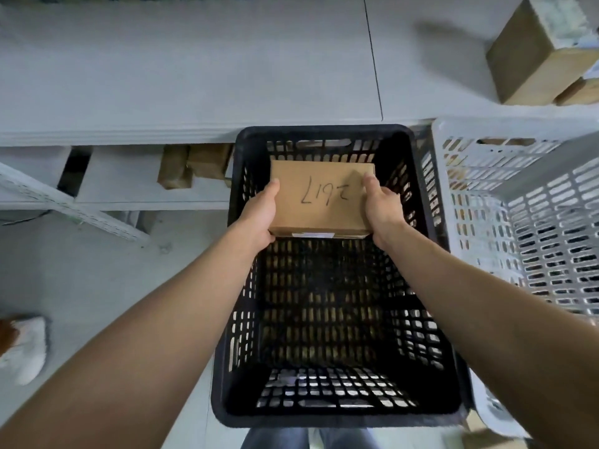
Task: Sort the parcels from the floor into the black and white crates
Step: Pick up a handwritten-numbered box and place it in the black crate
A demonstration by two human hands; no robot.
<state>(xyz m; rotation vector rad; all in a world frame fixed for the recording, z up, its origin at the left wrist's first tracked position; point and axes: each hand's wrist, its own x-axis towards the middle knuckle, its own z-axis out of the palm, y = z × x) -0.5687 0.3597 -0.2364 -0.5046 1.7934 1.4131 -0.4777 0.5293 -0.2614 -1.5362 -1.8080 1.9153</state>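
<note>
A flat brown cardboard parcel (321, 197) with black handwriting on top is held over the far half of the black crate (240, 222). My left hand (261, 217) grips its left edge and my right hand (382, 209) grips its right edge. The black crate's perforated bottom shows below the parcel with nothing lying on it. The white crate (531, 228) stands right beside the black one, on its right.
A white shelf board (194, 76) runs across the back, with brown boxes (538, 53) at its far right. More brown boxes (191, 166) sit under the shelf, left of the black crate. A white shoe (26, 348) rests on the floor at the left.
</note>
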